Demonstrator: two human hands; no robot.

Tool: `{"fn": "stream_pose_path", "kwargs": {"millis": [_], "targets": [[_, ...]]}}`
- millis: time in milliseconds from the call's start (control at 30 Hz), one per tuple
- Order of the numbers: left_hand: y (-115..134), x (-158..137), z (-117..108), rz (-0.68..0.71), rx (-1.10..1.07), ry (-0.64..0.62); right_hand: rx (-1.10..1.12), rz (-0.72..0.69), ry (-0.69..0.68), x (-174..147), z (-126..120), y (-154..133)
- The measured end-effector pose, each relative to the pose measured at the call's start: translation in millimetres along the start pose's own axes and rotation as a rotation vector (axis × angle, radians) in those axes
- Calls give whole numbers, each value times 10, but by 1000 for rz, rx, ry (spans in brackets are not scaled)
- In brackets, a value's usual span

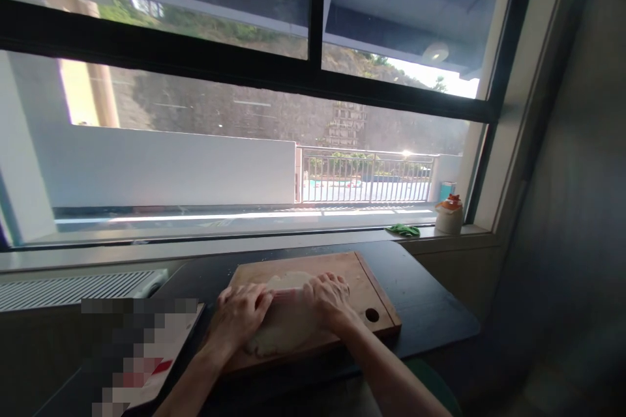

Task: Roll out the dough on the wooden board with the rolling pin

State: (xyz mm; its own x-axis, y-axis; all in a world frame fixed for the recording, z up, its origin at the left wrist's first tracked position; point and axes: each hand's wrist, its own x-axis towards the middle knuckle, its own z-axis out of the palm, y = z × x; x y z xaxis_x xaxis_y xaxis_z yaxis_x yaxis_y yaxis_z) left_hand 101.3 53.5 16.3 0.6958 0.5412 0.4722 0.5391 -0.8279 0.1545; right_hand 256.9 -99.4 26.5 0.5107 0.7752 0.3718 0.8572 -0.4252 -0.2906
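Observation:
A wide, flat sheet of pale dough [286,329] lies on a wooden cutting board [364,280]. Across it runs a thin pinkish rolling pin [287,295], which shows only between my hands. My left hand [244,306] curls over the pin's left end, at the left side of the board. Over its right end bends my right hand [330,296], knuckles up. Both palms and the pin's ends are hidden under my fingers. The dough's near edge is uneven and reaches close to the board's front.
The board rests on a dark table [415,300] against a window sill. On the sill are a green cloth [403,230] and a white bag with an orange top [448,215]. A radiator [83,288] stands left, and a partly blurred flat item [166,365] lies front left.

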Motion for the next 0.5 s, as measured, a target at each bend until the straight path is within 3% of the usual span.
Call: {"fn": "stream_pose_path", "kwargs": {"millis": [100, 233, 500], "targets": [[41, -416, -88, 22, 2, 129, 40, -90, 160, -452, -13, -11], [71, -646, -122, 13, -3, 138, 55, -116, 233, -694, -28, -26], [121, -72, -137, -113, 34, 1, -18, 11, 133, -150, 44, -99]]}}
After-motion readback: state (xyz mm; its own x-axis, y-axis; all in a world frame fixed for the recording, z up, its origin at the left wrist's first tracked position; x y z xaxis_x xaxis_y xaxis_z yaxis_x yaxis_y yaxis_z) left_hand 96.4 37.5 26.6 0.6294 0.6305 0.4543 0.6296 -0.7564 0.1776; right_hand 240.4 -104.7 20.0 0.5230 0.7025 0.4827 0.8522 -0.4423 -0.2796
